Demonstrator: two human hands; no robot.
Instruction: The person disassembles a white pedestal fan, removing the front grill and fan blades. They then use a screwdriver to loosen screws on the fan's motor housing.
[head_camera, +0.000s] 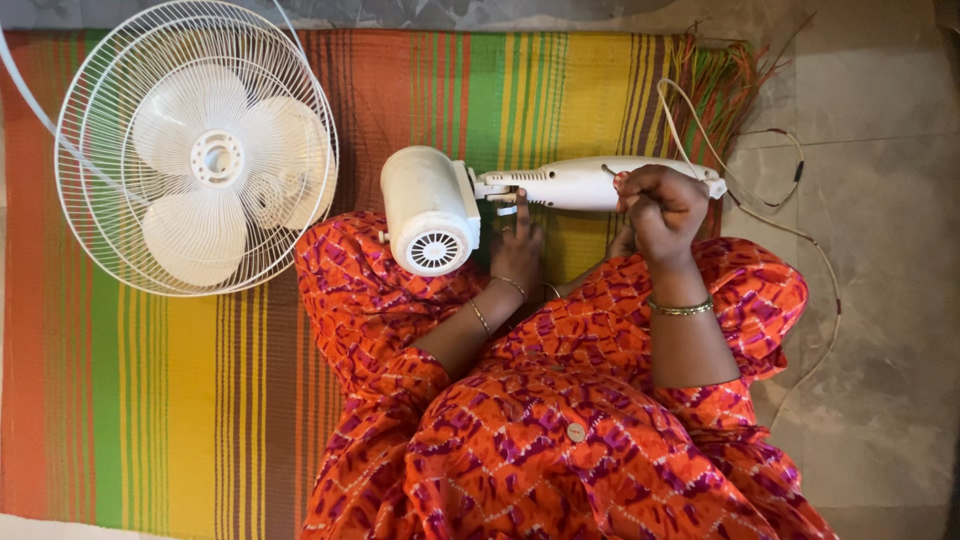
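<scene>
A white fan motor housing (430, 208) with its white neck piece (580, 185) lies across my lap on the striped mat. My left hand (518, 252) rests under the joint between motor and neck, one finger pointing up against it. On the neck's right part sits my right hand (662, 207), fingers closed around a thin tool whose tip touches the neck; the tool itself is mostly hidden.
A white fan blade (215, 160) inside wire guard grilles (110, 230) lies at the upper left on the mat (170, 400). A thin white power cord (800, 230) loops over the stone floor (890, 330) at the right.
</scene>
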